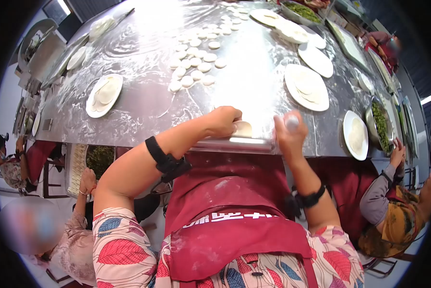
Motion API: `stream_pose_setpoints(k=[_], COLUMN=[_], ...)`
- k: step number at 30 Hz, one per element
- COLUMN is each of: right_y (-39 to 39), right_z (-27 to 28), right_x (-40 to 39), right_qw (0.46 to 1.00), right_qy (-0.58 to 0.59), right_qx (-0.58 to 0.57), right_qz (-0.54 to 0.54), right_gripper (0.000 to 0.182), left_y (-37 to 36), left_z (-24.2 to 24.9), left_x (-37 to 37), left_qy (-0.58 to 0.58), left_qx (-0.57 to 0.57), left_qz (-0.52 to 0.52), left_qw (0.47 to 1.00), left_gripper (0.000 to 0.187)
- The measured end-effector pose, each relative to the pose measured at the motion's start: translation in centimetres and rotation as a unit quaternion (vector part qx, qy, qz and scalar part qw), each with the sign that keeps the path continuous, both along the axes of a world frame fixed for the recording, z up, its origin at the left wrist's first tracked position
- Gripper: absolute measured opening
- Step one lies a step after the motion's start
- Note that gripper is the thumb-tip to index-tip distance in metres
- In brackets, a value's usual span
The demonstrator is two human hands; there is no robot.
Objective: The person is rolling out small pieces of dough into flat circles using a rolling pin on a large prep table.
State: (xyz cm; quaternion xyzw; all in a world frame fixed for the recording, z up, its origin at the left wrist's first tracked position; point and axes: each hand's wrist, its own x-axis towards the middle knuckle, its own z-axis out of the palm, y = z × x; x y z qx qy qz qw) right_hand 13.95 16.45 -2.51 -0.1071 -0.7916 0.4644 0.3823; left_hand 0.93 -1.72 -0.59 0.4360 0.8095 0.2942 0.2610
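At the table's front edge, my left hand [223, 121] is closed, its fingers pinching the edge of a flat round dough wrapper [243, 128]. The wrapper lies on the floured metal. To its right, my right hand [292, 137] is wrapped round a pale rolling pin [291, 122], whose rounded end shows between the fingers; the rest of it is hidden by the hand. The right hand is slightly blurred and apart from the wrapper. Beyond my hands, several small dough discs [196, 62] lie scattered on the tabletop.
White plates with wrappers stand left [104, 96] and right [307, 87] on the metal table [143, 105]. Another plate [355, 135] and a bowl of green filling [379, 122] are at far right. People sit on both sides; a co-worker's hand [398, 153] is near that bowl.
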Motion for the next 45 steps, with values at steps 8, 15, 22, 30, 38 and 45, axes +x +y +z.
stream_pose_setpoints(k=[8,15,22,30,38,45], right_y=[-0.1,-0.4,-0.1,1.2,-0.6,1.5], right_z=[0.7,1.1,0.9,-0.2,0.7,-0.6], right_x=[-1.2,-1.7,-1.4,-5.0,1.0,-5.8], right_qw=[0.998,0.998,1.000,0.999,0.997,0.999], right_qy=[-0.026,0.005,-0.019,0.009,-0.039,-0.007], right_qx=[-0.055,-0.056,-0.002,-0.036,-0.069,-0.033], right_qz=[0.011,-0.003,-0.025,0.009,0.016,0.008], right_gripper=[0.020,0.020,0.020,0.023,0.020,0.019], left_y=[1.4,0.9,2.0,0.9,0.9,1.8], left_z=[0.8,0.7,0.1,0.6,0.2,0.6], left_x=[-0.2,0.1,-0.8,-0.7,-0.9,-0.6], left_qy=[0.055,0.007,0.040,-0.001,-0.056,0.028], left_qx=[-0.043,-0.013,-0.035,0.011,-0.019,0.002], left_qz=[-0.021,-0.001,-0.028,0.026,0.038,0.046], left_qw=[0.997,1.000,0.998,1.000,0.998,0.999], left_gripper=[0.020,0.021,0.019,0.018,0.022,0.021])
